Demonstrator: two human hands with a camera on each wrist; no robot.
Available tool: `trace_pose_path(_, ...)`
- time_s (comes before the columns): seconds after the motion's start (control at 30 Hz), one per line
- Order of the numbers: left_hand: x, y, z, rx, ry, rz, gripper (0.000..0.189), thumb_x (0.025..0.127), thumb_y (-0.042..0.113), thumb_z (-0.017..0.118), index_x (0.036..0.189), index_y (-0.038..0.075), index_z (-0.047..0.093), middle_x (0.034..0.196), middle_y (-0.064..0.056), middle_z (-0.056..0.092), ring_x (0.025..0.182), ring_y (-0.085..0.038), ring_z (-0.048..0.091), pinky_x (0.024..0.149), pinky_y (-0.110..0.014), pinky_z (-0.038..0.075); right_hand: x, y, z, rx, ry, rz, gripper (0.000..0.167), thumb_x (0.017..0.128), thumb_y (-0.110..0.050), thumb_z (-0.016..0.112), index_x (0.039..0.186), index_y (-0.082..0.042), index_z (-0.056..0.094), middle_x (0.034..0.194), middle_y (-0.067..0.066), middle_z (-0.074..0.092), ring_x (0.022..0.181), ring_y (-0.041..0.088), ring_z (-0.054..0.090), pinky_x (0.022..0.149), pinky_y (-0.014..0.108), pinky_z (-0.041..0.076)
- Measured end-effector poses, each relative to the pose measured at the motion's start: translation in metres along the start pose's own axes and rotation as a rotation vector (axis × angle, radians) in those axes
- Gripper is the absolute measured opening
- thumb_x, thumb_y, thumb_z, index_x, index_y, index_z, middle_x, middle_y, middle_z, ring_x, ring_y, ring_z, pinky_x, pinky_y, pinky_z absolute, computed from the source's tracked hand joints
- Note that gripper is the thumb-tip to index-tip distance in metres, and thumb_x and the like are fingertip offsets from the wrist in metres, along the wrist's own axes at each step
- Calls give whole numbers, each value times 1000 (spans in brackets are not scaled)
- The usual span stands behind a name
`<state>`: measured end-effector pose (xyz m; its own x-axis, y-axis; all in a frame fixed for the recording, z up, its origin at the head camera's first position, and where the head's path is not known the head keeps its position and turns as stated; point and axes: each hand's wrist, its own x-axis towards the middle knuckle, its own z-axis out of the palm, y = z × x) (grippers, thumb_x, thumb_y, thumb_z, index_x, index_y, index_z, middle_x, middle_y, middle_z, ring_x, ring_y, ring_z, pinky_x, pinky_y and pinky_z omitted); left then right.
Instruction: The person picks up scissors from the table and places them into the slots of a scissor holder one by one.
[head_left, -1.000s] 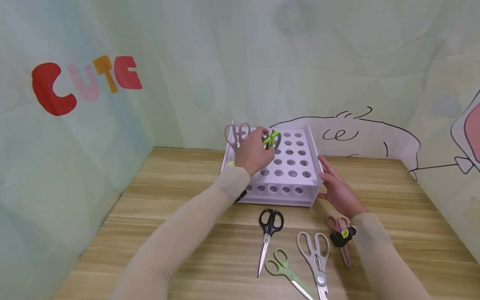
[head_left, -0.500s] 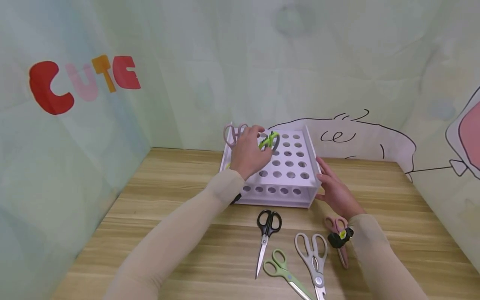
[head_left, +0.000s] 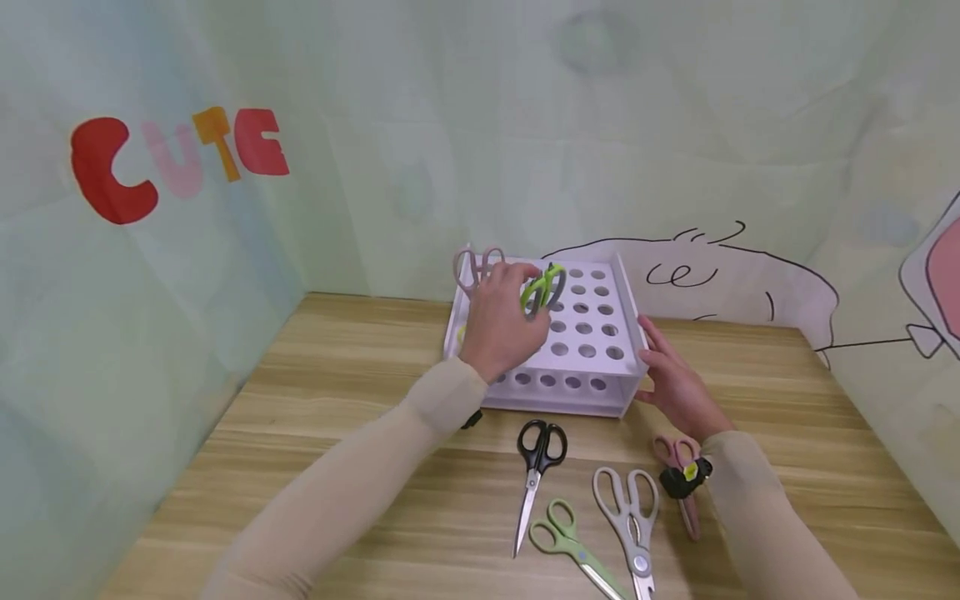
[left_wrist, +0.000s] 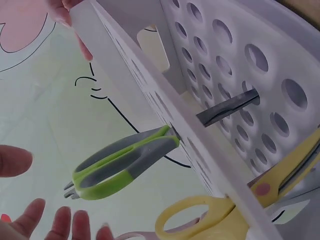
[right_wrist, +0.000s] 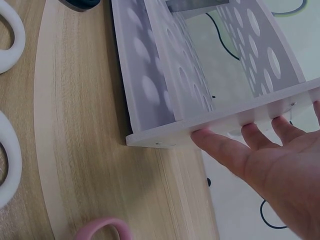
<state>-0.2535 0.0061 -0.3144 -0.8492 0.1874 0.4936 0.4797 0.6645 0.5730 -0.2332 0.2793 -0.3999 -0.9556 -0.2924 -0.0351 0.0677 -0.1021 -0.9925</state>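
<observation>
The rack holds green scissors and yellow scissors. Left hand spreads above it; straight-fingered right hand touches its side.

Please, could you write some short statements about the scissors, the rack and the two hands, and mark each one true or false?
1. The lime scissors stand in the rack, handles up. True.
2. The right hand touches the rack's side. True.
3. The left hand grips the lime scissors. False: the left wrist view shows a gap between this hand and the handles.
4. Black scissors, light green scissors, grey scissors and pink scissors lie on the table. True.
5. The black scissors lie right of the pink scissors in the head view. False: they lie left of them.
6. Only one pair of scissors is in the rack. False: yellow scissors are in it too.
</observation>
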Motion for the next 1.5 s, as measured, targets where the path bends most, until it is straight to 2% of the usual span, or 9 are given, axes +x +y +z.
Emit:
trace_pose_path(0.2,-17,-4,1,-85,-27,8,35,83,10,63,118,6,63,106,-9,62,88,-18,56,73,-33,50,0,2,0,11,-8,3,63,108,-27,36,160,-33,0,166,2,-10,148,38,3,107,74,16)
trace_pose_path(0.27,-22,-6,2,-102,-45,-2,33,83,10,63,116,6,64,104,-8,63,85,-16,56,69,-31,50,0,1,0,13,-7,3,63,108,-26,36,160,-32,0,165,2,-11,148,38,3,107,73,17)
trace_pose_path(0.57,-41,-15,7,-122,-72,12,32,85,9,64,117,5,64,108,-6,64,91,-19,61,80,-33,51,0,-1,-2,17,-18,-13,63,108,-25,36,160,-33,1,166,4,-10,148,40,2,107,74,15)
trace_pose_path(0.77,-58,-18,13,-139,-137,17,35,86,10,67,121,5,64,113,-6,65,95,-19,63,79,-31,53,-1,-3,-3,15,-11,-5,62,108,-24,35,160,-35,2,165,2,-12,148,38,2,107,75,14)
trace_pose_path(1.0,-74,-21,22,-134,-196,-29,38,88,13,67,125,7,63,117,-7,65,98,-23,65,81,-35,53,0,-1,-2,15,0,-1,61,108,-24,35,160,-36,3,165,1,-11,148,38,3,107,74,15)
trace_pose_path(1.07,-77,-22,23,-118,-206,-37,38,87,14,68,124,7,63,117,-6,65,100,-24,65,81,-36,53,-1,-1,-2,15,-1,-1,61,108,-24,35,159,-37,4,165,1,-11,148,38,3,107,74,15)
trace_pose_path(1.3,-84,-21,27,-68,-192,17,34,85,15,70,118,7,69,107,-6,69,93,-20,64,80,-35,53,-1,-2,-2,35,-6,-9,62,108,-22,34,160,-34,2,165,1,-12,148,38,1,107,75,14)
trace_pose_path(1.5,-88,-23,32,-75,-218,-23,35,84,16,73,118,7,69,108,-6,69,93,-21,65,80,-34,52,0,-2,-2,27,-4,-8,62,108,-24,35,160,-33,2,166,0,-11,148,37,3,107,74,15)
